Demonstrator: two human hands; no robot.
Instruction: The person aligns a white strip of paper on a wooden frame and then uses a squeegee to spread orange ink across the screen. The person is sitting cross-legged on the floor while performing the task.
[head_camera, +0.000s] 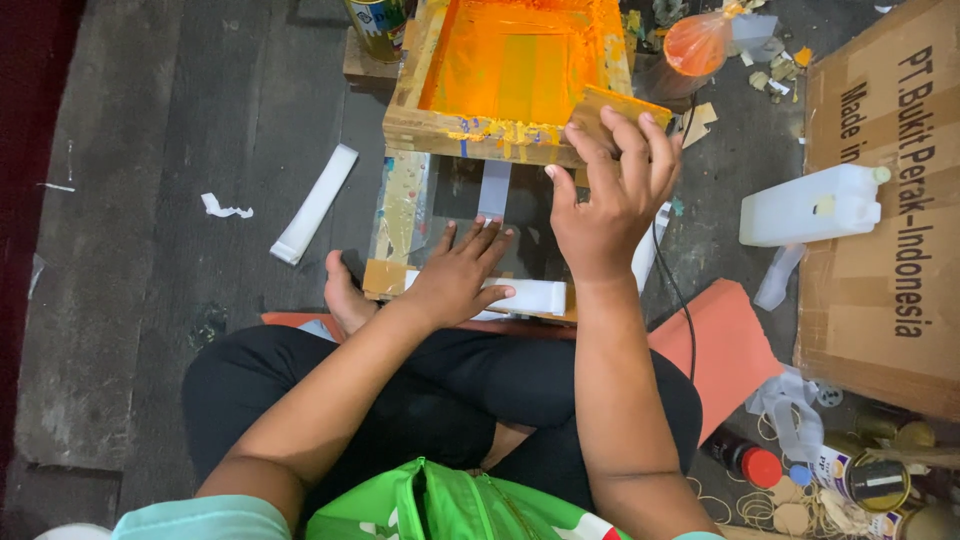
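At the near edge of the wooden screen frame (520, 75), the right hand (610, 200) curls its fingers over a flat wooden squeegee (615, 110), gripping its top edge; the forearm runs straight up from the lap, wrist slightly bent back. The squeegee's long axis lies across the frame's near right corner, tilted down to the right. The frame, coated in orange ink, has its long sides running away from the person.

Below it, the left hand (460, 275) lies flat with fingers spread, pressing on a white strip (525, 296) at the near edge of the dark printing board (450, 215). That strip lies crosswise, left to right. A second white strip (493, 190) on the board points away toward the frame.

On the floor (180, 150) to the left lies another white strip (315, 203), slanted. To the right a white plastic jerrycan (812, 205) rests on its side against a brown cardboard box (890, 200) with black print. An orange sheet (725, 350) lies by the person's knee, and paint tins (860, 480) with a red-capped bottle (745, 460) crowd the near right corner.
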